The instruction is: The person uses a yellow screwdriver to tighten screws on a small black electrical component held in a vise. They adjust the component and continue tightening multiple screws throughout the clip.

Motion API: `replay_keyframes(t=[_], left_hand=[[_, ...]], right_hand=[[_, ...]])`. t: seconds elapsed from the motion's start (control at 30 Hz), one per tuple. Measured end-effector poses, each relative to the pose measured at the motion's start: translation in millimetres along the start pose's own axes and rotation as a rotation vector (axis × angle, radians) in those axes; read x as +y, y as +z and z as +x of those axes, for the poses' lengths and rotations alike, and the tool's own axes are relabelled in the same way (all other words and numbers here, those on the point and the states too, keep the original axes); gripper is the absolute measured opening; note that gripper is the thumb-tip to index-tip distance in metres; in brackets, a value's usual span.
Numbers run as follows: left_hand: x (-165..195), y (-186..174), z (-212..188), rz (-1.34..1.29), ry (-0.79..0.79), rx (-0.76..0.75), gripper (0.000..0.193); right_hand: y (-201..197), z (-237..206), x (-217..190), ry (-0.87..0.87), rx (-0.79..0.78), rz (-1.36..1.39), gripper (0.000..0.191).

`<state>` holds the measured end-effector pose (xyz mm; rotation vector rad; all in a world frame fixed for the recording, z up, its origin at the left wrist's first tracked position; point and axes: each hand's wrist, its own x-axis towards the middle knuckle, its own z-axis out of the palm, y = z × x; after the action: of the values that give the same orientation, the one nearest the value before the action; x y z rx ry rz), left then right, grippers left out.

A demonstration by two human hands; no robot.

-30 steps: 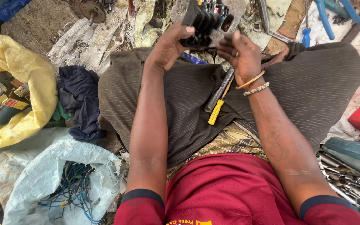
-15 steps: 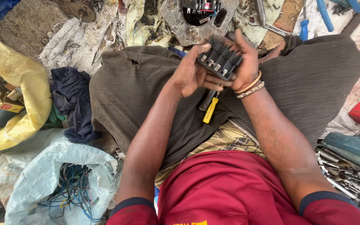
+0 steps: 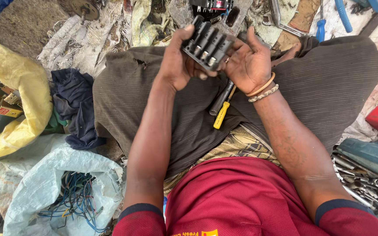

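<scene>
Black ribbed electrical block (image 3: 207,43) held up over the lap, gripped from both ends: left hand (image 3: 178,65) curled shut around its left end, right hand (image 3: 250,61) cupping the right end, fingers half-open. Inspection step, by the look; next, probably a turn or tool work. Yellow-handled screwdriver (image 3: 222,114) lying near, on the lap. Against half a second ago, block raised higher and tilted.
</scene>
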<state>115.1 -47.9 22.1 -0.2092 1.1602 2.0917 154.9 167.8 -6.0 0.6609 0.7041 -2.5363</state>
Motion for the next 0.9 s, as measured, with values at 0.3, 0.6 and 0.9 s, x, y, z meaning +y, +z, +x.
replay_keyframes(t=[0.3, 0.6, 0.9], left_hand=[[-13.6, 3.4, 8.1, 0.327, 0.031, 0.102, 0.039], [-43.9, -16.6, 34.7, 0.419, 0.333, 0.333, 0.047], [-54.0, -53.5, 66.5, -0.091, 0.568, 0.472, 0.058]], right_hand=[[16.8, -2.2, 1.9, 0.074, 0.016, -0.001, 0.078], [0.3, 5.4, -14.2, -0.325, 0.197, 0.045, 0.042], [175.0, -19.4, 88.2, -0.631, -0.668, -0.399, 0.066]])
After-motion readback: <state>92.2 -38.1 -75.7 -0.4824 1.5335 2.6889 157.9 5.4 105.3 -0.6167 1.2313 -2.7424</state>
